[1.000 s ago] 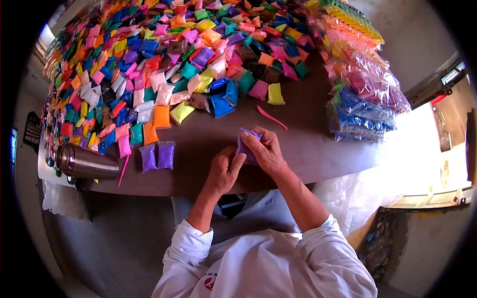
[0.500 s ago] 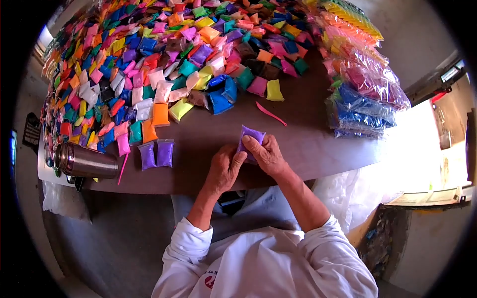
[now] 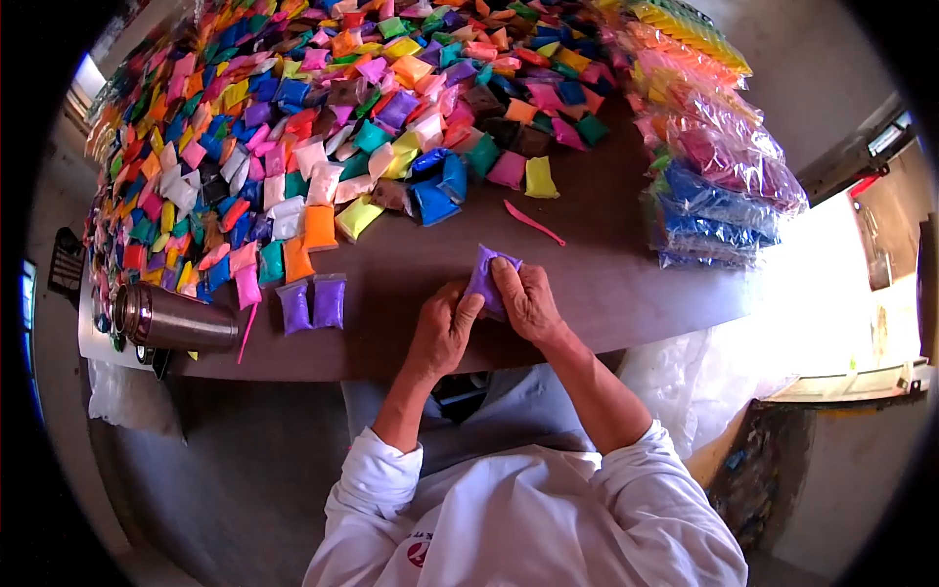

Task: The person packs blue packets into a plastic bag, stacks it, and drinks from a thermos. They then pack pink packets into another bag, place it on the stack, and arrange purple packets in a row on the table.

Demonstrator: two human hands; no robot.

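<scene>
A small purple packet point(image 3: 483, 275) of soft filling is held between both hands, just above the table's near edge. My left hand point(image 3: 442, 328) grips its lower left side, with the thumb along the edge. My right hand point(image 3: 529, 301) presses its thumb on the packet's face and has its fingers curled behind. Parts of the packet are hidden by the hands. To the left, two more purple packets point(image 3: 329, 301) lie side by side on the brown table point(image 3: 391, 256).
A heap of many-coloured packets point(image 3: 391, 108) covers the table's far and left side. Stacked clear bags point(image 3: 719, 210) stand at right. A metal flask point(image 3: 181, 318) lies on its side at left, beside a pink stick point(image 3: 247, 333). A pink plastic tool point(image 3: 534, 223) lies beyond my hands.
My right thumb has shifted slightly up and right across the purple packet, which looks a little more tilted. Both hands keep hold of it. The view has moved slightly.
</scene>
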